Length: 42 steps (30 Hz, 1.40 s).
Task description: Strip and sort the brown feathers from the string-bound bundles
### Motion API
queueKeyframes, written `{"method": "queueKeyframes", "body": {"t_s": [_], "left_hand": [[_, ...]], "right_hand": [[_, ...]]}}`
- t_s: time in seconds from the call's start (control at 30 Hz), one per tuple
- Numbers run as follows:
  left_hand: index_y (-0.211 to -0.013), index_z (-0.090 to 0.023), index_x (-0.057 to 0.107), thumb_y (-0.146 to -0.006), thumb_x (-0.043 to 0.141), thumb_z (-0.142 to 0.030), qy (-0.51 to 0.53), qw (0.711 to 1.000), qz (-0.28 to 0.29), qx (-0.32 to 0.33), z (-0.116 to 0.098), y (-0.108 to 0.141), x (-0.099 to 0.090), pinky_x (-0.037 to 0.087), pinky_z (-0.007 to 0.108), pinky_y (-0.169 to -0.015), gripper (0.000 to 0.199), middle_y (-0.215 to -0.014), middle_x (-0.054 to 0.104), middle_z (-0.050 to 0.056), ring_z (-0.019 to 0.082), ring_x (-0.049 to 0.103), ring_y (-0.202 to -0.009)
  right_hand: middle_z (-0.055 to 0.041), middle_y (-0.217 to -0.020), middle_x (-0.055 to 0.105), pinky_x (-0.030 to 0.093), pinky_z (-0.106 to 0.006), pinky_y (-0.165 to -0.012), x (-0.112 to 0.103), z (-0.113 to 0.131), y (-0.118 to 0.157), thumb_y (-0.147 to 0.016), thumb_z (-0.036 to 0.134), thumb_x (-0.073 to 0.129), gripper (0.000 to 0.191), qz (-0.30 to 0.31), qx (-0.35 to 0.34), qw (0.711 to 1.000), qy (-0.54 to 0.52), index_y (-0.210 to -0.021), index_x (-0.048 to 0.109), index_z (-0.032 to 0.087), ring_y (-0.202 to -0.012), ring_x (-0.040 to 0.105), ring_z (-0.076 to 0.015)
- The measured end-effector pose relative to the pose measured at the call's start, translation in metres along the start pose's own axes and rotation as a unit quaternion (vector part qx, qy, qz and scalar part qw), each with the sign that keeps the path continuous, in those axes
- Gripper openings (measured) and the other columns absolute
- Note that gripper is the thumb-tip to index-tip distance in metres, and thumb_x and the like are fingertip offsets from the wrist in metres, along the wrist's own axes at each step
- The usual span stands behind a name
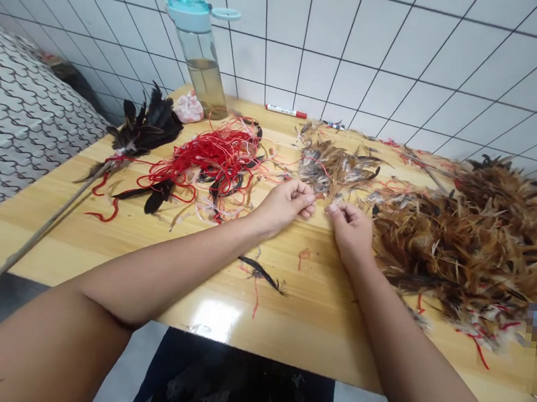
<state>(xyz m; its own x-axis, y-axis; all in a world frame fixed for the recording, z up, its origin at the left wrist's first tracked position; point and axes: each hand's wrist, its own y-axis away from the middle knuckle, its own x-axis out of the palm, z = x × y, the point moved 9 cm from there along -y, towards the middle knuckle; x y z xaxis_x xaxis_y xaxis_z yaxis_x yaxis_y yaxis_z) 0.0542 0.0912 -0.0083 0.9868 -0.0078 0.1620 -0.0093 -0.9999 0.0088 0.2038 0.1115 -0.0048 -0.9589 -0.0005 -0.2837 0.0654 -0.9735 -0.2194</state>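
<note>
- Left hand [283,209] and right hand [352,232] are near each other, fingers drawn together — whether a thread is pinched there, I can't tell.
- The small feather bunch [332,166] lies just beyond them; a brushing knuckle might scatter it.
- Pulling the tangled red thread [220,151] could knot it or drag feathers, I'd say.
- Glossy wooden desk [303,326], bottle [203,76] standing by a white tiled wall [288,33].

Both hands, L [292,205] and R [350,225], near each other over wood tabletop [304,320]; red string tangle [220,154] left, brown feather pile [466,241] right, blue-lidded bottle [200,53] w/ liquid behind.
</note>
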Motion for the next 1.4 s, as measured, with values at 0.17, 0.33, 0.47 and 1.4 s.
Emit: {"method": "queueKeyframes", "body": {"t_s": [0.17,0.33,0.47,1.4], "left_hand": [[-0.073,-0.012,0.053,-0.077,0.062,-0.019,0.019,0.999,0.038,0.016,-0.001,0.004,0.008,0.036,0.019,-0.058,0.013,-0.065,0.051,-0.003,0.005,0.045,-0.058],[-0.075,-0.012,0.056,-0.075,0.065,-0.022,0.010,0.999,0.038,0.015,0.000,0.006,0.008,0.033,0.020,-0.059,0.014,-0.068,0.051,-0.003,0.006,0.042,-0.060],[-0.076,-0.012,0.057,-0.075,0.064,-0.021,-0.006,0.999,0.026,0.026,-0.002,0.006,0.006,0.035,0.021,-0.064,0.012,-0.071,0.053,-0.003,0.006,0.044,-0.064],[-0.090,-0.020,0.064,-0.085,0.058,-0.020,-0.551,0.749,0.356,0.094,-0.025,0.119,0.021,0.042,0.026,-0.083,0.008,-0.092,0.061,0.005,0.016,0.056,-0.092]], "right_hand": [[0.0005,-0.062,0.058,0.039,-0.026,-0.058,0.012,0.009,0.007,-0.072,0.036,0.061,0.019,0.039,-0.013,0.999,0.014,-0.065,0.063,0.018,-0.058,0.047,-0.0119],[-0.0002,-0.065,0.061,0.042,-0.028,-0.061,0.013,0.003,0.006,-0.070,0.037,0.064,0.020,0.039,0.006,0.999,-0.016,-0.068,0.066,0.018,-0.060,0.050,-0.0124],[0.0009,-0.063,0.061,0.042,-0.027,-0.061,0.018,-0.001,0.006,-0.067,0.039,0.068,0.021,0.058,0.021,0.996,-0.058,-0.067,0.065,0.018,-0.059,0.050,-0.0118],[0.0035,-0.058,0.049,0.032,-0.025,-0.055,0.018,0.003,0.003,-0.074,0.032,0.059,0.016,0.063,-0.006,0.998,-0.029,-0.066,0.058,0.019,-0.056,0.040,-0.0107]]}}
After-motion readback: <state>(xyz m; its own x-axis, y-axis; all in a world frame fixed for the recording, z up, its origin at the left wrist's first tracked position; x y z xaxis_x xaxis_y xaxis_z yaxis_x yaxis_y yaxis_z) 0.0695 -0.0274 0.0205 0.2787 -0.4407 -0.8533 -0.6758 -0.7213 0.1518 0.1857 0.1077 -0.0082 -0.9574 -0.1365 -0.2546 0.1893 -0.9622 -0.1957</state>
